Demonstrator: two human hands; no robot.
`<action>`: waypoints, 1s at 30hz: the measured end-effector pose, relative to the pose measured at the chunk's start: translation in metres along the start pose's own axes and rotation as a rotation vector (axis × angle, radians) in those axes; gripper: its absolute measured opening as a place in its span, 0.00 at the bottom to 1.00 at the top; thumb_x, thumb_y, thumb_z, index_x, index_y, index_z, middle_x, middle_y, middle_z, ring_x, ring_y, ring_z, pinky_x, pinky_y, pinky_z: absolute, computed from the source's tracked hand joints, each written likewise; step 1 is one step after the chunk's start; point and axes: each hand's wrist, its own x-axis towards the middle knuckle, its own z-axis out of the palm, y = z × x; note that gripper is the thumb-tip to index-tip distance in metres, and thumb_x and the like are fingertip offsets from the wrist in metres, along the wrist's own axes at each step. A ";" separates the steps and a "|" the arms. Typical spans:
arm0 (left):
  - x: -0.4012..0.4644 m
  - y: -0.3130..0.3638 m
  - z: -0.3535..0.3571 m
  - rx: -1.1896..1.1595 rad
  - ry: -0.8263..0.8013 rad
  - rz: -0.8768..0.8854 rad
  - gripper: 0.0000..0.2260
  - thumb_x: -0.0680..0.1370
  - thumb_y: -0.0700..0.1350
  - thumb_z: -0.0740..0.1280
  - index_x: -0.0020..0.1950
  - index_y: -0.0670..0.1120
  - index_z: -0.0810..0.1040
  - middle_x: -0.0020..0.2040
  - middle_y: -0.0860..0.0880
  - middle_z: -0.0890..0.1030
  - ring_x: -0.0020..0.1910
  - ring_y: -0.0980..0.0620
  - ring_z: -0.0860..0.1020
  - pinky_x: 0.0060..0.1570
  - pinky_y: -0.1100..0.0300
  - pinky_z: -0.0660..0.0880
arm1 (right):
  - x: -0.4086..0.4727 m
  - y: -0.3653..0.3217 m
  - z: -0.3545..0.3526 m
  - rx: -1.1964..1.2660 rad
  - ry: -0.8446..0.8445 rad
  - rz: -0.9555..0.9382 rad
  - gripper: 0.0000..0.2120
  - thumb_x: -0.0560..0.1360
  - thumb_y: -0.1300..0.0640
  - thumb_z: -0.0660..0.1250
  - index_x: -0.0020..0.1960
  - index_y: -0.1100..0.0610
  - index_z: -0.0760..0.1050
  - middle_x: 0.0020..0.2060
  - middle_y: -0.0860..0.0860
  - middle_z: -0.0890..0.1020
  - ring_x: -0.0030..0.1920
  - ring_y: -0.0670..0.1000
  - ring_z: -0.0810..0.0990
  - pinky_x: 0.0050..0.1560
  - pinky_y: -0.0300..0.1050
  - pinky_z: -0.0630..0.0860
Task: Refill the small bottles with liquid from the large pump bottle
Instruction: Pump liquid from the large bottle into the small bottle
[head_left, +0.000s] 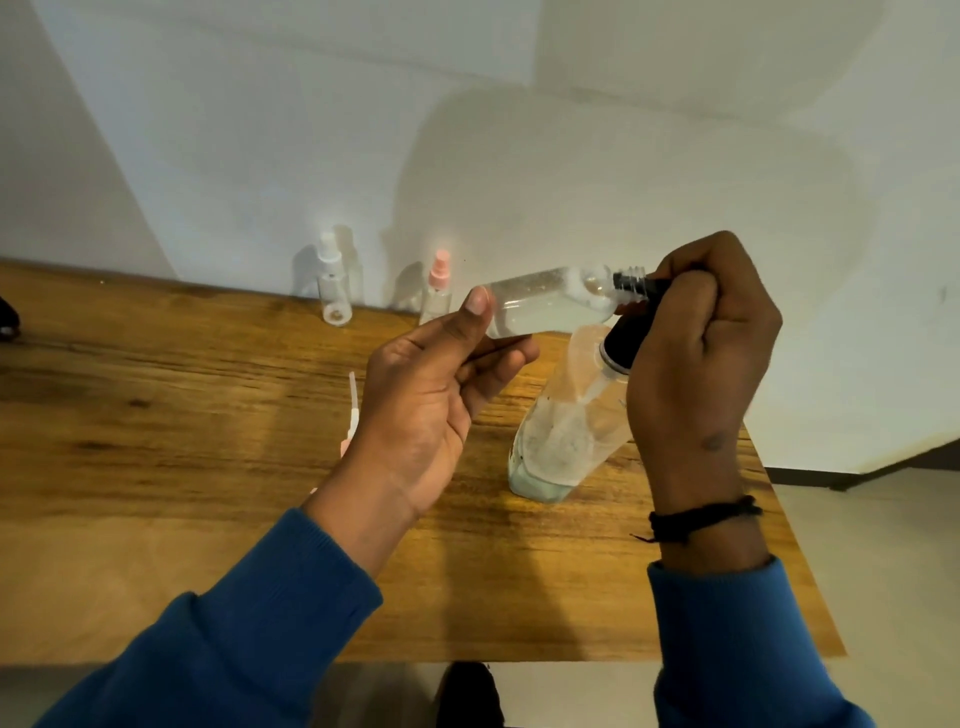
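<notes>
The left hand (441, 395) is pinching the base end of a small clear plastic bottle (545, 304) between thumb and curled fingers, holding it nearly horizontal above the wooden table (208, 415), its threaded neck meeting the black nozzle. The right hand (696, 364) is closing in a fist over the black pump head (631, 332) of the large clear pump bottle (566, 431), which is standing on the table and showing only a shallow layer of liquid. The small bottle is appearing light, thin-walled and smooth, so gripping it around the body near the base is advisable; squeezing may deform it. Two capped small spray bottles, one white-topped (332, 286) and one pink-topped (438, 288), are standing by the wall.
</notes>
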 end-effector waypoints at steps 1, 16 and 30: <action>0.000 0.000 -0.001 0.002 0.010 0.004 0.18 0.70 0.47 0.72 0.54 0.37 0.82 0.47 0.37 0.84 0.43 0.46 0.85 0.41 0.63 0.82 | -0.002 0.000 0.002 0.019 -0.002 0.011 0.13 0.76 0.72 0.51 0.39 0.61 0.70 0.24 0.43 0.70 0.25 0.40 0.69 0.28 0.29 0.63; -0.002 -0.001 0.002 0.011 0.026 -0.015 0.13 0.71 0.47 0.71 0.49 0.38 0.84 0.48 0.36 0.85 0.43 0.46 0.85 0.39 0.63 0.82 | -0.002 -0.004 -0.002 0.017 -0.026 0.039 0.13 0.77 0.73 0.51 0.39 0.63 0.69 0.28 0.48 0.72 0.26 0.40 0.71 0.27 0.28 0.64; -0.002 -0.001 0.002 0.032 0.025 -0.009 0.14 0.71 0.48 0.70 0.51 0.39 0.83 0.48 0.37 0.85 0.43 0.47 0.85 0.39 0.64 0.82 | -0.002 -0.003 0.000 0.000 -0.013 0.040 0.13 0.77 0.72 0.52 0.39 0.61 0.68 0.26 0.42 0.72 0.28 0.38 0.73 0.28 0.30 0.66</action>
